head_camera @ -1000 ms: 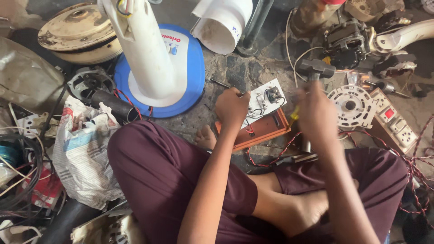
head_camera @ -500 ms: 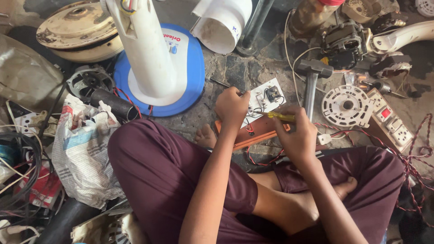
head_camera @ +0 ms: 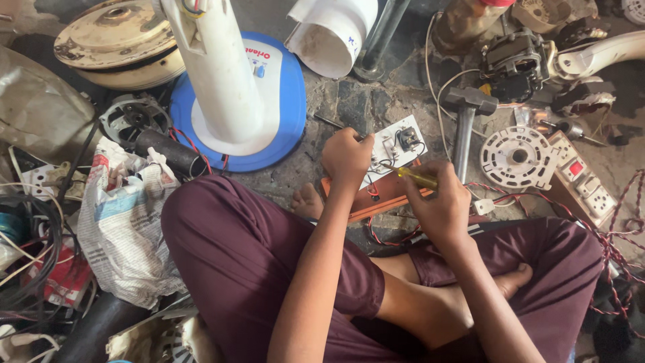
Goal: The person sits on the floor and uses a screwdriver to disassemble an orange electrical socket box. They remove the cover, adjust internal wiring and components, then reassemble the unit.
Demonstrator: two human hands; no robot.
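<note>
Nearest, the right hand [head_camera: 440, 208] has its fingers closed around a yellow-handled screwdriver [head_camera: 416, 177], tip towards the white switch plate [head_camera: 393, 149]. That plate lies tilted on an orange wooden board [head_camera: 376, 198] on the stone floor [head_camera: 349, 101], just beyond the crossed legs. The left hand [head_camera: 347, 158] is curled shut on the plate's left edge. Farther out lie a hammer [head_camera: 465, 121] and a blue-and-white fan base [head_camera: 235, 101].

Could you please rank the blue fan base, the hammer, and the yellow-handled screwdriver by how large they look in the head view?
1. blue fan base
2. hammer
3. yellow-handled screwdriver, partly hidden in the right hand
</note>
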